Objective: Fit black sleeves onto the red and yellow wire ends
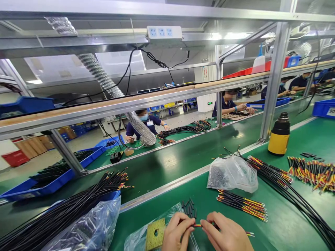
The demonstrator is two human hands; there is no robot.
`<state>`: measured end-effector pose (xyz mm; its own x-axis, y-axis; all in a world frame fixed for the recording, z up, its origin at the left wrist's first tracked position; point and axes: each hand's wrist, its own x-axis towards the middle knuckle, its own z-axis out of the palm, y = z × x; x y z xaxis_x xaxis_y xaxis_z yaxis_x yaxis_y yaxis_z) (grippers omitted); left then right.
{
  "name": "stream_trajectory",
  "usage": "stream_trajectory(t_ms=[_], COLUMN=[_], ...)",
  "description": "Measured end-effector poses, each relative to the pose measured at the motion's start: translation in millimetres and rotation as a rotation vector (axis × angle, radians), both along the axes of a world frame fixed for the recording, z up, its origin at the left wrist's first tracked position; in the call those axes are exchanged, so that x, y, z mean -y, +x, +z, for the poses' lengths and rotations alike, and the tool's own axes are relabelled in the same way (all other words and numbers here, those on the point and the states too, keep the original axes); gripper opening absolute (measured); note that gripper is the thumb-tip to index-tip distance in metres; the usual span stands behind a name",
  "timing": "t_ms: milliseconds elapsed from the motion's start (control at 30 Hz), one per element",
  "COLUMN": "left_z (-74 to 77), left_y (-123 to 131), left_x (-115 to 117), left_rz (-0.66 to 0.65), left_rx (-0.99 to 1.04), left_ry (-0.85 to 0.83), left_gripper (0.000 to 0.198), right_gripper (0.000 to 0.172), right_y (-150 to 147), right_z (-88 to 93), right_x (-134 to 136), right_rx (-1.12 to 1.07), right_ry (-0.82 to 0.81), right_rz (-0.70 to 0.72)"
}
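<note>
At the bottom centre my left hand and my right hand are close together, fingertips pinched. Between them runs a short stretch of thin cable with red and yellow wires. Bare-tipped wire ends stick out past my right hand. My left fingertips cover the cable's other end, so I cannot see whether a sleeve is on it. Just beyond my fingers lie several short black tubing pieces on a clear plastic bag. A yellow sponge with a hole rests left of my left hand.
Cut cable pieces lie to the right, below a bag of small black parts. A yellow heat gun stands upright farther back. Long black cables fill the left side. Metal posts rise along the bench; co-workers sit opposite.
</note>
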<state>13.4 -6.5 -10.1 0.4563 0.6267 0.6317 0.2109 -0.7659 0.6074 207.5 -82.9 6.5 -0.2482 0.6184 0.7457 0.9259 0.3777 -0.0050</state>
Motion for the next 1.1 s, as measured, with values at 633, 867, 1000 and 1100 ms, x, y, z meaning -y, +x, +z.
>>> stream_trajectory(t_ms=[633, 867, 1000, 1100], left_z=[17.5, 23.7, 27.9, 40.2], left_y=[-3.0, 2.0, 7.3, 5.4], left_x=[7.3, 8.4, 19.9, 27.8], left_rz=[-0.023, -0.201, -0.169, -0.113], left_rx=[-0.297, 0.148, 0.147, 0.129], left_ry=[0.194, -0.598, -0.53, -0.419], left_gripper=[0.02, 0.037, 0.04, 0.038], right_gripper=[0.063, 0.064, 0.066, 0.059], right_y=[-11.0, -11.4, -12.1, -10.6], right_z=[-6.5, 6.1, 7.1, 10.7], right_x=[-2.5, -1.0, 1.3, 4.4], right_rx=[-0.383, -0.907, -1.058, -1.148], right_ry=[-0.39, -0.757, -0.908, -0.966], right_rz=[0.195, 0.419, 0.518, 0.621])
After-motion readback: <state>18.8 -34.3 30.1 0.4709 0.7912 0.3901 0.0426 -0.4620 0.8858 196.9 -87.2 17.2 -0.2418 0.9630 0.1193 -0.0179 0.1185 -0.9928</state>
